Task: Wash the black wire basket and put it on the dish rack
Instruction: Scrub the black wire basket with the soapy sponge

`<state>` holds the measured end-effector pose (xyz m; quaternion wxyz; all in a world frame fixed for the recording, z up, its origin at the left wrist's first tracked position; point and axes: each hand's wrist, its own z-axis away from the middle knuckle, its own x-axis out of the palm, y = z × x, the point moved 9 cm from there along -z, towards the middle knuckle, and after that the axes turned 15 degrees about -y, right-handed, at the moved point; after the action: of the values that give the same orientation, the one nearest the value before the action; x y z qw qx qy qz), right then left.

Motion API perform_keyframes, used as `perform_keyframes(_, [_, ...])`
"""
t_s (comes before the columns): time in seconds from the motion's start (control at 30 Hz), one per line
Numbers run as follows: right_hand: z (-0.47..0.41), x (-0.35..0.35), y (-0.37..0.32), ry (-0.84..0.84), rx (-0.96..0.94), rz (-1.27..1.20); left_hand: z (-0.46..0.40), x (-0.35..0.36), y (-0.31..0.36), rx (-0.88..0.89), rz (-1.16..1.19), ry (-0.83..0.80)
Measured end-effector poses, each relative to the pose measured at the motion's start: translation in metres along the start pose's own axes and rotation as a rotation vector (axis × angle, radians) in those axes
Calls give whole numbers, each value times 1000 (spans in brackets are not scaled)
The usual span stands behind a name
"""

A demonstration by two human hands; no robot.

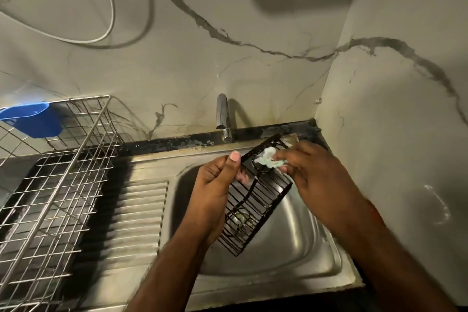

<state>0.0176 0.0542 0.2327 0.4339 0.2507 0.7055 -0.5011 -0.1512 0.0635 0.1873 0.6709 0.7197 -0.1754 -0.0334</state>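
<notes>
My left hand (215, 180) grasps the basket (255, 195) by its edge, tilted above the sink (298, 248). My right hand (311, 172) pinches a pale cloth (269, 161) against its top wires. The rack (50, 185) sits well left.

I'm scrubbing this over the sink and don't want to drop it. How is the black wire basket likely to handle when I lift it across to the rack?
The black wire basket is probably stiff and light: thin open wires, held up by the left hand alone. Likely slippery, given suds near the right hand.
</notes>
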Motion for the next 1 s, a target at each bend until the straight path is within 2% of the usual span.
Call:
perform_keyframes(0.13, [14,5,-13,58,51,6,0,-10,-11,-46,100,82])
perform_keyframes(0.3, [9,7,-2,5,64,-11,0,-8,-15,-53,141,48])
perform_keyframes(0.43, [-2,13,-3,-175,-78,-250,0,-10,-8,-24,34,36])
perform_keyframes(0.53, [0,15,6,-238,-12,-473,0,-11,-3,-10,13,39])
perform_keyframes(0.63, [0,7,19,-70,73,-548,0,-11,-6,-18,40,49])
perform_keyframes(0.73, [0,-8,22,153,96,-327,0,-10,-13,-27,170,56])
perform_keyframes(0.87, [4,-12,14,241,61,-137,-1,-10,-11,7,196,58])
perform_keyframes(1.0, [7,-26,22,342,93,-162,-1,-8,-7,36,224,68])
